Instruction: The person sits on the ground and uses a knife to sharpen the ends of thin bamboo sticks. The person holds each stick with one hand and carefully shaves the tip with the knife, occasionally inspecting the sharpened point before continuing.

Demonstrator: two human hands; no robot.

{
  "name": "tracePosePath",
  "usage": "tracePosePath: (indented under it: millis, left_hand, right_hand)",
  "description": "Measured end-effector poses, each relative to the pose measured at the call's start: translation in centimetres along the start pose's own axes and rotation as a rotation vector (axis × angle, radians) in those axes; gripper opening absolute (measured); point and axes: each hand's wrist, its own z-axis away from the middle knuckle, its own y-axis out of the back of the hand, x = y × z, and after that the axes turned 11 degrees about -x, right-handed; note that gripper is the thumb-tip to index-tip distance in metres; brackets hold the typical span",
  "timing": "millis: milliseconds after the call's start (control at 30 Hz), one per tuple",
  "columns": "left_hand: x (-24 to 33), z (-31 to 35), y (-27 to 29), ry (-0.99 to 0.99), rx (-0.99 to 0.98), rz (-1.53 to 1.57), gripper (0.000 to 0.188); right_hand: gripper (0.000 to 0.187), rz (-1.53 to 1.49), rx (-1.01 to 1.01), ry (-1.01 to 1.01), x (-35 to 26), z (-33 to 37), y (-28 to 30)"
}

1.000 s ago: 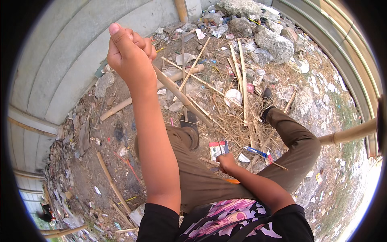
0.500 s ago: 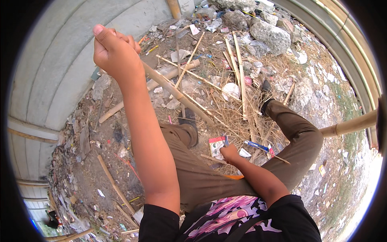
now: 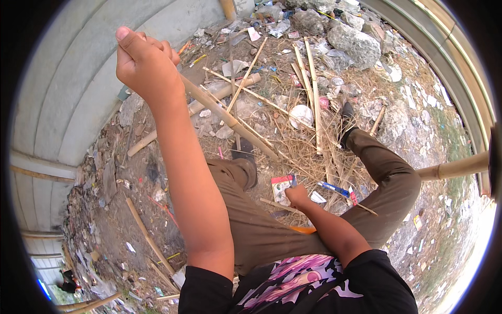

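My left hand [image 3: 149,65] is raised at the upper left with its fingers curled in and the thumb pressed against them. What it grips, if anything, is hidden. A bamboo pole [image 3: 230,120] slants down from behind that wrist toward my left shoe. Low between my knees, my right hand [image 3: 298,196] is closed around a small object with a grey-blue tip [image 3: 293,180]; its kind does not show clearly. A red-and-white packet [image 3: 281,189] lies by that hand. On its other side lies a blue tube-shaped thing [image 3: 334,189].
Split bamboo strips [image 3: 315,99] and another bamboo pole [image 3: 141,145] lie crossed over dry straw and litter. Rocks [image 3: 355,47] sit at the far side. A grey wall [image 3: 73,78] curves along the left. One bamboo pole [image 3: 455,166] stands out beside my right knee.
My left hand has shifted slightly up and to the left, still closed. My right hand stays almost where it was.
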Motion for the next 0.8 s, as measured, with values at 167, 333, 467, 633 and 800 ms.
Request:
tracePosePath:
  millis: [167, 333, 467, 633, 800]
  left_hand:
    - [2.6, 0.7, -0.1, -0.036, -0.06, 0.037, 0.044]
    - [7.0, 0.8, 0.6, -0.165, -0.11, 0.051, 0.047]
    - [2.8, 1.3, -0.8, -0.18, -0.171, 0.141, 0.053]
    - [2.9, 2.1, -2.4, -0.12, -0.193, 0.096, 0.055]
    - [3.3, 2.2, -2.3, -0.058, -0.242, 0.156, 0.055]
  right_hand:
    - [0.039, 0.047, 0.11, 0.426, -1.7, -0.7, 0.8]
    - [0.035, 0.16, 0.283, 0.463, -3.6, -0.4, 1.9]
    - [0.033, 0.093, 0.272, 0.518, -4.7, 1.3, 1.6]
    - [0.035, 0.044, 0.321, 0.736, -9.5, 5.6, 1.9]
    - [0.027, -0.188, 0.247, 0.942, -11.0, 7.2, 1.3]
